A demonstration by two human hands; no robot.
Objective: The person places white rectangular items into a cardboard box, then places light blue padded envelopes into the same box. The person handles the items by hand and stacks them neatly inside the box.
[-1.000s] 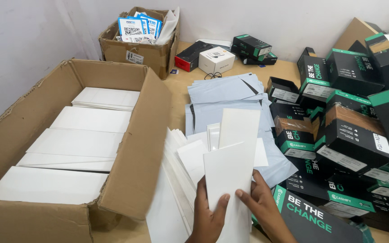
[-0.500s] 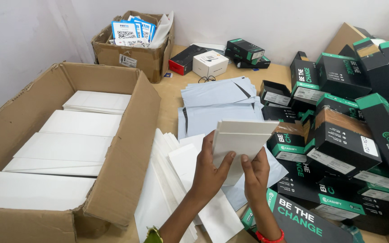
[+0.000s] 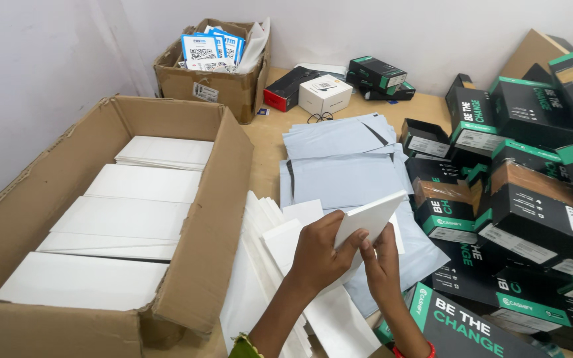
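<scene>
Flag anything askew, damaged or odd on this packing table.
The black-and-green boxes on the right lie in a tumbled heap, tilted every way. The large cardboard box has a bent, torn front flap. Both hands, left hand and right hand, hold a white card.

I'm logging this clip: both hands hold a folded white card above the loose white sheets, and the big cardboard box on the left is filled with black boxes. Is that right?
Not quite. In the head view the big cardboard box holds stacks of white flat pieces, not black boxes; the black and green boxes are piled on the right. The rest stands: left hand and right hand hold the white card above the white sheets.
</scene>
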